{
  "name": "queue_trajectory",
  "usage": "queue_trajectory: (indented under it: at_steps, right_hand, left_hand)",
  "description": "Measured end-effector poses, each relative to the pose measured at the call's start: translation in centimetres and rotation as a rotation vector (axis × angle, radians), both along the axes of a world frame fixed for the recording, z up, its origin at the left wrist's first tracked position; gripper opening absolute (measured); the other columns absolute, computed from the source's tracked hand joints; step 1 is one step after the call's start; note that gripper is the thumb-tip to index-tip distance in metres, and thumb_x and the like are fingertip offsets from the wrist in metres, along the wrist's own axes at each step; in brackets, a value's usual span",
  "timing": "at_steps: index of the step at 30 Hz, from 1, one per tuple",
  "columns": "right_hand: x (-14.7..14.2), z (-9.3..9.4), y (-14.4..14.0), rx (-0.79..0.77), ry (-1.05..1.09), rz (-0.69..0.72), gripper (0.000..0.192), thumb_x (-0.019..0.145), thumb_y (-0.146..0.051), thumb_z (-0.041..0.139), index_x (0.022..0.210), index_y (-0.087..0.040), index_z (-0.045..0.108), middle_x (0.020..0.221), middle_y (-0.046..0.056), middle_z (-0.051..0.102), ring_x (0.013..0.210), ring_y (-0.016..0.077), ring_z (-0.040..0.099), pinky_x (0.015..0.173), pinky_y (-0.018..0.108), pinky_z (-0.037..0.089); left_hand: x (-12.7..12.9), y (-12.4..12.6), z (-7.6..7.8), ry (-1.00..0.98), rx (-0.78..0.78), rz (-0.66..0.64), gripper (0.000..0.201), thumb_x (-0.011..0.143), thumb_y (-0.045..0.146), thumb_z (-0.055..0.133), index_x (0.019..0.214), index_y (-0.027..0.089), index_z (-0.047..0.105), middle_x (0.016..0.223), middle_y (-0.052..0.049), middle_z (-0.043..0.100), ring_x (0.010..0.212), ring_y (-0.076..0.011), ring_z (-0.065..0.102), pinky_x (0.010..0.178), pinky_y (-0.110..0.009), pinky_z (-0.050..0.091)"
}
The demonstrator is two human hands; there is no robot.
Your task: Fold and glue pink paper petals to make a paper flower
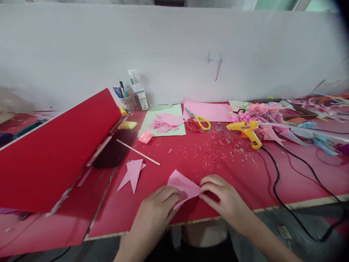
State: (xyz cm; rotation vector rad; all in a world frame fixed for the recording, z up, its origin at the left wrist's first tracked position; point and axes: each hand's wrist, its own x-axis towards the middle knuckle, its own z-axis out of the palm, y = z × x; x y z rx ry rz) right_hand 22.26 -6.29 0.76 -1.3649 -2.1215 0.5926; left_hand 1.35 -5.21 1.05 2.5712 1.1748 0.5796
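A piece of pink paper (183, 183), wide at the left and narrowing to a point at the right, is between my hands near the table's front edge. My left hand (160, 203) grips its lower left side, with the thumb hidden beneath. At the pointed end, my right hand (220, 194) pinches the tip between thumb and fingers. Two pink paper cones (134, 173) lie crossed on the table to the left. Behind them rests a thin wooden stick (139, 152).
A yellow glue gun (247, 131) with a black cord (275, 171) lies at right, before a heap of pink cones (268, 116). Scissors (198, 122), pink scraps (167, 122) and a dark phone (113, 149) lie farther back. A red board (62, 145) leans at left.
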Motion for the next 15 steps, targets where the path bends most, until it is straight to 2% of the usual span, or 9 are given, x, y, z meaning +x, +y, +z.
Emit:
queue_trajectory:
  at_steps: [3, 7, 11, 15]
  right_hand:
    - [-0.20, -0.24, 0.00, 0.013, -0.002, -0.058, 0.009, 0.081, -0.016, 0.049, 0.079, -0.019, 0.057, 0.085, 0.002, 0.056, 0.081, 0.0135, 0.052, 0.072, 0.026, 0.043]
    - [-0.50, -0.45, 0.18, 0.056, -0.055, -0.091, 0.011, 0.082, -0.018, 0.047, 0.076, -0.018, 0.056, 0.083, 0.003, 0.055, 0.078, 0.0147, 0.050, 0.070, 0.028, 0.042]
    - [-0.76, -0.14, 0.46, 0.050, -0.123, -0.099, 0.014, 0.082, -0.016, 0.046, 0.072, -0.018, 0.056, 0.080, 0.003, 0.054, 0.076, 0.0153, 0.050, 0.068, 0.029, 0.041]
    - [-0.64, 0.38, 0.63, 0.006, -0.126, -0.076, 0.010, 0.081, -0.021, 0.048, 0.073, -0.019, 0.054, 0.080, 0.002, 0.054, 0.076, 0.0144, 0.050, 0.067, 0.028, 0.040]
  left_hand:
    - [0.09, 0.11, -0.53, 0.072, 0.074, 0.092, 0.020, 0.084, 0.025, 0.042, 0.075, 0.018, 0.059, 0.075, -0.002, 0.061, 0.069, -0.0148, 0.057, 0.059, -0.024, 0.047]
    - [0.30, 0.36, -0.61, 0.096, 0.170, 0.167, 0.025, 0.085, 0.027, 0.040, 0.070, 0.017, 0.057, 0.068, -0.002, 0.059, 0.063, -0.0146, 0.054, 0.052, -0.023, 0.043]
    - [0.54, 0.63, -0.58, 0.088, 0.190, 0.207, 0.027, 0.085, 0.030, 0.039, 0.071, 0.017, 0.058, 0.076, -0.003, 0.060, 0.067, -0.0157, 0.054, 0.056, -0.026, 0.043]
    - [0.57, 0.65, -0.94, 0.098, 0.126, 0.224, 0.021, 0.085, 0.030, 0.041, 0.080, 0.017, 0.058, 0.083, -0.004, 0.060, 0.073, -0.0175, 0.055, 0.062, -0.029, 0.045]
